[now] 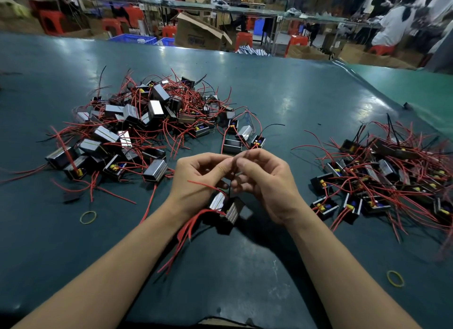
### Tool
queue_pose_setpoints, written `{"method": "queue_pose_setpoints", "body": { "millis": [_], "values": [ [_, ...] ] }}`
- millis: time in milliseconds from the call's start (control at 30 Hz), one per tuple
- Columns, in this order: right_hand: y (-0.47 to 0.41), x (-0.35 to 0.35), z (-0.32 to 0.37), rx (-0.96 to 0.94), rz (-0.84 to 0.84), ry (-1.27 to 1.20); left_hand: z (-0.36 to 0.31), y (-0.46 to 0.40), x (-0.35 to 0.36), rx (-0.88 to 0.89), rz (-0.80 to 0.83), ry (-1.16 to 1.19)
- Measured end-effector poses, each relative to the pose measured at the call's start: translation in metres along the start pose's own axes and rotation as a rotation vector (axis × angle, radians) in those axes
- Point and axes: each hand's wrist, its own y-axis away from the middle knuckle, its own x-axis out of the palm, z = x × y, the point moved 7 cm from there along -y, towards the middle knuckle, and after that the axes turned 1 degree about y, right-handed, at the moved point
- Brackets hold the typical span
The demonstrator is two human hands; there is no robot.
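My left hand (196, 179) and my right hand (264, 181) meet fingertip to fingertip above the dark green table (245, 267). Both pinch a thin black wire (230, 189) that runs down to a small cluster of black box-shaped modules (228, 209) hanging just below my hands. Red wires (186, 233) trail from that cluster toward my left forearm. What exactly sits between the fingertips is too small to tell.
A large heap of black modules with red wires (137, 130) lies at the left centre. A second heap (382, 181) lies at the right. Yellow rubber bands lie on the table at the left (88, 217) and lower right (395, 278). Cardboard boxes and red stools stand beyond the far edge.
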Motion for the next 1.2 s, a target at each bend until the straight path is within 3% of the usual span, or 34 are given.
{"method": "queue_pose_setpoints", "body": {
  "millis": [333,600,900,1200],
  "values": [
    [0.000,-0.012,0.004,-0.042,-0.110,-0.011,0.006,0.005,0.007,-0.107,0.076,0.133],
    [-0.001,-0.012,0.008,-0.027,-0.120,-0.045,-0.007,0.003,0.000,0.112,-0.024,-0.148],
    [0.003,-0.026,0.021,-0.063,-0.180,0.436,-0.009,0.004,-0.002,0.214,0.007,-0.342],
    [0.003,-0.045,0.024,-0.012,-0.298,0.129,-0.009,0.001,-0.013,0.152,-0.093,-0.291]
  ]
}}
